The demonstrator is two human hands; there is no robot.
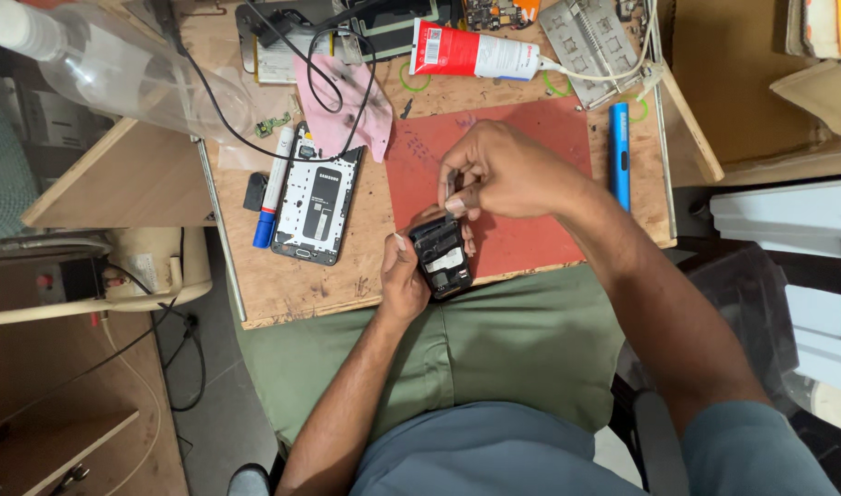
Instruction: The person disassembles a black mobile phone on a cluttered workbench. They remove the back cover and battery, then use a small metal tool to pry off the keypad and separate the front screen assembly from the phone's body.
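Observation:
My left hand (pixel 402 276) grips a small black phone body (pixel 441 258) with its back off, holding it by its left side over the near edge of a red work mat (pixel 530 152). My right hand (pixel 503 170) hovers just above the phone's top end, thumb and forefinger pinched on a thin small tool or part whose tip touches the phone. What exactly the fingers pinch is too small to tell.
An opened smartphone (pixel 316 196) lies left of the mat beside a blue-capped marker (pixel 271 193). A pink cloth (pixel 347 106) and black cables sit behind it. A red-and-white tube (pixel 471 50), a blue pen-shaped tool (pixel 620 152), a metal bracket (pixel 590 41) and a clear plastic bottle (pixel 126 69) ring the wooden board (pixel 282 285).

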